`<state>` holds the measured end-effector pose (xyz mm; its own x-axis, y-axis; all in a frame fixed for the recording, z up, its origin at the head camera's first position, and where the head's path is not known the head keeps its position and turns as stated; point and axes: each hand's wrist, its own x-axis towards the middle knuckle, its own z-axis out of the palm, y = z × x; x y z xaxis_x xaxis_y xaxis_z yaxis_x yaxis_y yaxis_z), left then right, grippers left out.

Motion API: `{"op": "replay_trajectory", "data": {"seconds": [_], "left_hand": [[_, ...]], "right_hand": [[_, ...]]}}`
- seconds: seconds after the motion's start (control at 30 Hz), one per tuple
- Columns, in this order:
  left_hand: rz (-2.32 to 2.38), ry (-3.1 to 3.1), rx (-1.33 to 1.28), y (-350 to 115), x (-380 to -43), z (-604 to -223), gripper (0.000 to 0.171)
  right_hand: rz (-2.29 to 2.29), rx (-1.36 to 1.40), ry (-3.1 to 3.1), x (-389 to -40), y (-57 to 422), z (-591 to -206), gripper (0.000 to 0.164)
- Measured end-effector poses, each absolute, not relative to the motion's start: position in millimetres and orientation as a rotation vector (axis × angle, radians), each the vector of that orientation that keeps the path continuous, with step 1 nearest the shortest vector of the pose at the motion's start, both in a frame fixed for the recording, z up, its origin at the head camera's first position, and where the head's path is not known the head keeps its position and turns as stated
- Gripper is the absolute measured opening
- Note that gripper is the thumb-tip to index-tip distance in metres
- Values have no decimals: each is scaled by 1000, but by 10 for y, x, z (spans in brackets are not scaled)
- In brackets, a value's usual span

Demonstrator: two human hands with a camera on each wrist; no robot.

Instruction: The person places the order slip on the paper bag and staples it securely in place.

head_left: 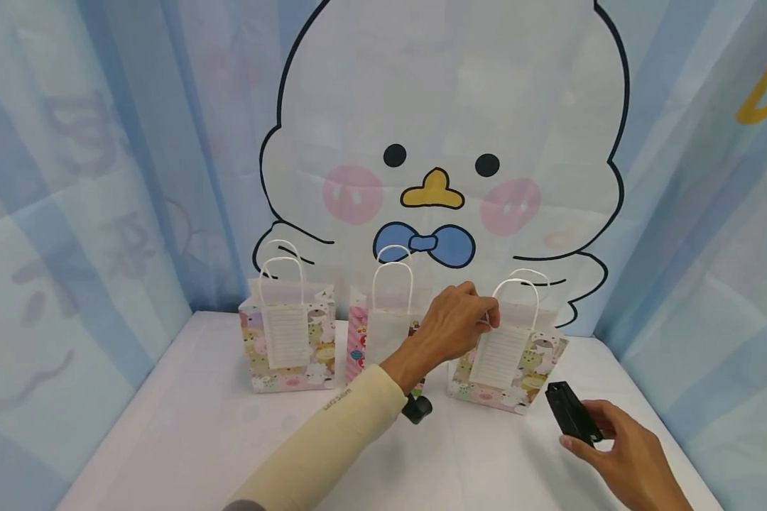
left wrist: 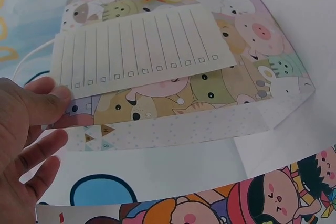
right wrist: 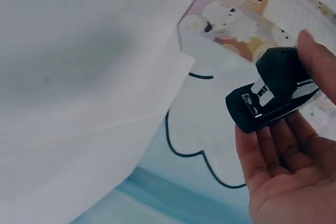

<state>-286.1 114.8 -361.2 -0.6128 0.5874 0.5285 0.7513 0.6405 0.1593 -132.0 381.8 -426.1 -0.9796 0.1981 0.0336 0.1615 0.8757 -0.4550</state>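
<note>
With thumb and fingers, my left hand (head_left: 460,319) pinches the top edge of the right-hand gift bag (head_left: 463,372), where the end of a lined checklist sheet (left wrist: 142,51) lies against the bag's front. This bag has cartoon animals and white handles, and it stands slightly tilted. My right hand (head_left: 629,451) holds a black stapler (head_left: 572,411) between thumb and fingers, just right of the bag and apart from it. In the right wrist view the stapler's jaws stand apart at the front. The fingertips behind the bag's rim are partly hidden.
Another animal-print gift bag (head_left: 322,355) with a lined sheet stands at the left. Between the two is a pink-sided bag (head_left: 356,337) with a pale sheet, partly behind my left forearm. All stand on a white table (head_left: 185,426) before a printed curtain (head_left: 447,85).
</note>
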Motion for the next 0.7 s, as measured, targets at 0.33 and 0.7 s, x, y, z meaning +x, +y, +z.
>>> {"op": "replay_trajectory", "data": {"seconds": [0.33,0.7], "left_hand": [[-509,-2427,-1054,1130,-2865,-3611,6],[-514,-2422,-1063,1140,-2863,-3619,7]], "right_hand": [[688,-126,-2820,-1354,3572,-4031,80],[868,27,-2644,-1530,3353,-3849,67]]}}
